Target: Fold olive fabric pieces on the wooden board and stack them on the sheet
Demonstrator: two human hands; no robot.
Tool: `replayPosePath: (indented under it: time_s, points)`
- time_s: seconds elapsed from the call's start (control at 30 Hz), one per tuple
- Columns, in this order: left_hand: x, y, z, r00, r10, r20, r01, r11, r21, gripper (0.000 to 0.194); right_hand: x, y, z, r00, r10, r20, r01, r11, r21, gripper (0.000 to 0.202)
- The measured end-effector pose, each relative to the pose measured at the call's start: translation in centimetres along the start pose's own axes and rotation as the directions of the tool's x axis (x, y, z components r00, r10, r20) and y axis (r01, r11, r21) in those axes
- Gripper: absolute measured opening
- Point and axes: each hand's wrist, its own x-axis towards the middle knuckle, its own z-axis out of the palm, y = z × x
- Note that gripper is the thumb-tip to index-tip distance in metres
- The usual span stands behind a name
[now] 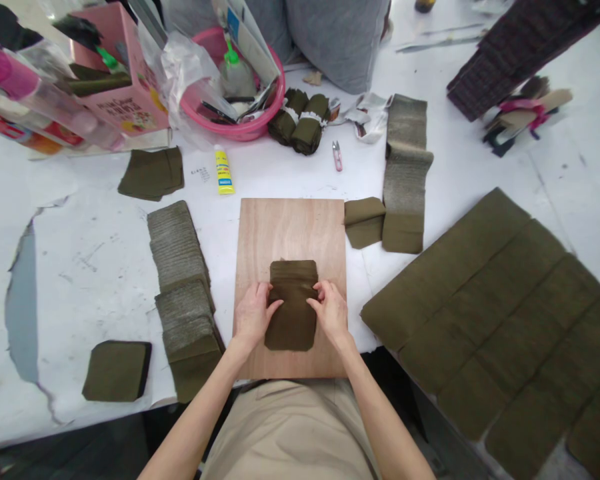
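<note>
An olive-green fabric piece (291,327) with clipped corners lies on a wooden board (291,227) in front of me. Across its upper part runs a folded band. My left hand (254,310) grips the left edge of the piece between thumb and fingers. On the opposite edge, my right hand (331,307) pinches it at about the same height. Left of the board is an overlapping row of green pieces (195,360) with greyish strips showing. To the right of the board sit a small folded green piece (364,223) and a longer overlapped row (404,230).
Large green panels (500,300) cover the right side. A neat fabric stack (116,372) and loose pieces (153,175) lie left. Behind the board are a yellow tube (223,172), pink thread snips (337,157), tied green bundles (307,127) and a pink basket (230,132).
</note>
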Motion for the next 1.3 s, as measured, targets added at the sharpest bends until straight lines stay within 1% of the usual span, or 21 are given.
replayPosePath:
  time_s: [0.1,0.2,0.33,0.4,0.47,0.53,0.6,0.67,0.73,0.77,0.83,0.9,0.93,1.03,1.1,1.2,1.3]
  points:
    - [0.2,0.1,-0.1,0.999,0.052,-0.003,-0.052,0.998,0.025,0.029,0.3,0.1,-0.1,0.999,-0.015,0.038,0.017,0.998,-0.058,0.011]
    - [0.5,0.2,-0.4,0.989,0.149,0.003,-0.149,0.987,0.053,0.035,0.1,-0.3,-0.5,0.992,-0.072,0.101,0.083,0.99,-0.112,0.009]
    - [1.2,0.4,-0.9,0.951,0.304,0.052,-0.308,0.947,0.09,0.045,-0.9,-0.5,-0.8,0.971,-0.209,0.117,0.221,0.97,-0.102,0.01]
    - [1.7,0.4,-1.1,0.923,0.373,0.099,-0.381,0.921,0.085,0.044,-1.4,-0.4,-0.8,0.961,-0.247,0.123,0.257,0.964,-0.073,0.012]
    - [2.2,0.3,-1.3,0.896,0.412,0.168,-0.427,0.901,0.07,0.034,-1.8,-0.1,-0.7,0.964,-0.233,0.13,0.239,0.97,-0.034,0.013]
    - [2.6,0.2,-1.5,0.879,0.417,0.231,-0.441,0.896,0.058,0.018,-2.1,0.1,-0.6,0.977,-0.171,0.127,0.172,0.985,0.006,0.013]
    - [2.9,0.1,-1.6,0.877,0.404,0.261,-0.432,0.9,0.056,0.006,-2.3,0.1,-0.4,0.988,-0.099,0.121,0.096,0.995,0.027,0.017]
    - [3.0,0.1,-1.8,0.878,0.395,0.272,-0.421,0.906,0.044,0.004,-2.5,-0.1,-0.1,0.993,-0.036,0.115,0.037,0.999,-0.007,0.019]
    - [2.9,0.1,-1.9,0.882,0.374,0.286,-0.393,0.919,0.011,0.005,-2.6,-0.4,0.1,0.994,0.018,0.106,-0.006,0.994,-0.112,0.016]
    - [2.9,0.2,-1.9,0.892,0.347,0.291,-0.361,0.933,-0.006,0.005,-2.6,-0.5,0.3,0.994,0.04,0.1,-0.022,0.984,-0.175,0.014]
    - [2.7,0.2,-1.9,0.92,0.26,0.292,-0.263,0.964,-0.031,0.004,-2.5,-0.7,0.6,0.993,0.067,0.094,-0.038,0.959,-0.279,0.014]
    - [2.4,0.0,-1.7,0.946,0.155,0.284,-0.147,0.988,-0.048,0.008,-2.3,-0.7,0.8,0.992,0.078,0.099,-0.041,0.944,-0.328,0.016]
    - [2.2,-0.1,-1.5,0.953,0.104,0.285,-0.091,0.994,-0.059,0.011,-2.2,-0.7,0.8,0.991,0.083,0.101,-0.044,0.94,-0.337,0.017]
    - [1.6,-0.5,-1.0,0.952,-0.025,0.306,0.066,0.99,-0.124,0.02,-2.0,-0.5,0.9,0.991,0.091,0.1,-0.052,0.94,-0.338,0.017]
    - [1.2,-0.8,-0.6,0.946,-0.081,0.313,0.143,0.973,-0.181,0.024,-2.0,-0.5,0.9,0.991,0.086,0.099,-0.049,0.943,-0.33,0.016]
    - [0.7,-1.2,0.0,0.94,-0.12,0.318,0.209,0.942,-0.262,0.027,-1.9,-0.5,0.9,0.991,0.085,0.102,-0.048,0.945,-0.324,0.015]
    - [0.4,-1.6,0.5,0.932,-0.14,0.333,0.247,0.92,-0.305,0.028,-1.9,-0.5,0.8,0.989,0.097,0.11,-0.055,0.943,-0.329,0.016]
